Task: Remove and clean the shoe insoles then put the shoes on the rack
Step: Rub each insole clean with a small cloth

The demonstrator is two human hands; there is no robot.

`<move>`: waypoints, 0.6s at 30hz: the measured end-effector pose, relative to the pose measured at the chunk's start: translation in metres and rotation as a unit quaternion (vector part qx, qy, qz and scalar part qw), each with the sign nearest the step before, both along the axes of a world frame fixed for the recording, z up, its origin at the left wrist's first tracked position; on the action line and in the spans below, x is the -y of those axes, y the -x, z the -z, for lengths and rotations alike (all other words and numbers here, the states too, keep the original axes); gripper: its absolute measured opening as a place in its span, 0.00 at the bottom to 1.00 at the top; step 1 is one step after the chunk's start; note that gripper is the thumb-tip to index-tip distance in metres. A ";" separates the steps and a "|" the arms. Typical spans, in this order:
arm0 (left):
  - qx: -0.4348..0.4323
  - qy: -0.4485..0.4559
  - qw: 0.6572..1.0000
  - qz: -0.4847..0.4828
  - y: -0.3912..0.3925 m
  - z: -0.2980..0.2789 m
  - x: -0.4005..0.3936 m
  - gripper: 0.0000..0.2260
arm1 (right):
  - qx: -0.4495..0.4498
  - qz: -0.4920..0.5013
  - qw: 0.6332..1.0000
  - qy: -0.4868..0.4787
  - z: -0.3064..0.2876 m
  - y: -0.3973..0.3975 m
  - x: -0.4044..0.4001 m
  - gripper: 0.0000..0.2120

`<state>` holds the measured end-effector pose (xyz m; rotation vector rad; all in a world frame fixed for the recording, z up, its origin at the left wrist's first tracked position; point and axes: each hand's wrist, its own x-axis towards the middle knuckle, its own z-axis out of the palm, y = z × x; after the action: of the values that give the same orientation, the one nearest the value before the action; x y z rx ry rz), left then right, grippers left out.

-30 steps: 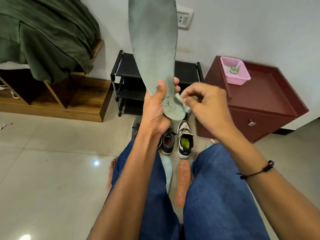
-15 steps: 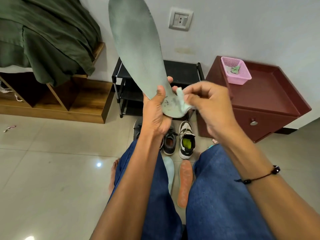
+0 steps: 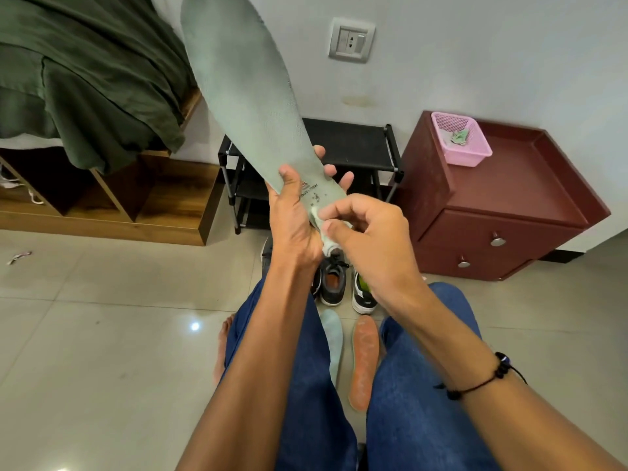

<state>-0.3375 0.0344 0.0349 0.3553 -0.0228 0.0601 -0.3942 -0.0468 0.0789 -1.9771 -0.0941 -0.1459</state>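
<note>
Tiled floor (image 3: 102, 351), black rack (image 3: 353, 144) by the wall. Cleaning step under way: left hand (image 3: 295, 226) grips green insole (image 3: 244, 86) at heel, raised; right hand (image 3: 370, 239) pinches wipe (image 3: 317, 215) against it. Next, likely wipe toward the toe, holding firm.

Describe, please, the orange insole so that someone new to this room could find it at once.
Start at the black shoe rack against the wall and come down past the shoes on the floor in front of it. Just nearer, between the person's knees, two insoles lie side by side. The orange insole is the right-hand one; its neighbour, the pale green insole, is partly hidden by a leg.
</note>
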 end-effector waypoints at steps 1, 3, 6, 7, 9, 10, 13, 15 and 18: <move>-0.001 -0.013 1.000 -0.001 0.001 0.000 0.001 0.24 | -0.020 -0.012 0.999 -0.045 -0.002 -0.001 0.001 0.11; 0.000 -0.039 0.999 -0.005 0.002 -0.002 0.004 0.25 | -0.027 -0.013 0.994 -0.106 -0.007 -0.006 0.006 0.12; 0.013 -0.070 0.997 -0.021 0.002 -0.007 0.003 0.29 | 0.049 0.019 0.998 -0.021 -0.018 -0.021 0.023 0.10; 0.020 -0.075 0.997 -0.024 0.003 -0.009 0.003 0.31 | 0.076 0.028 0.996 0.040 -0.020 -0.024 0.026 0.09; 0.030 -0.064 0.997 -0.022 0.003 -0.009 0.004 0.33 | 0.115 0.035 0.982 0.144 -0.017 -0.026 0.025 0.08; 0.027 -0.056 0.998 -0.019 0.002 -0.008 0.004 0.34 | 0.132 0.037 0.974 0.179 -0.011 -0.026 0.020 0.08; 0.024 -0.029 0.999 0.000 0.001 -0.005 0.006 0.37 | 0.168 0.058 0.964 0.198 0.003 -0.016 0.001 0.07; 0.025 -0.026 0.999 0.005 0.001 -0.004 0.002 0.41 | 0.162 0.051 0.972 0.162 0.005 -0.009 -0.007 0.07; 0.022 -0.016 1.000 -0.005 0.000 0.000 0.000 0.39 | 0.094 -0.009 0.988 0.118 -0.005 0.000 -0.011 0.07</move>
<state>-0.3372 0.0342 0.0347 0.3857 -0.0656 0.0767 -0.3940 -0.0354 0.0835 -2.1942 -0.2632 -0.3226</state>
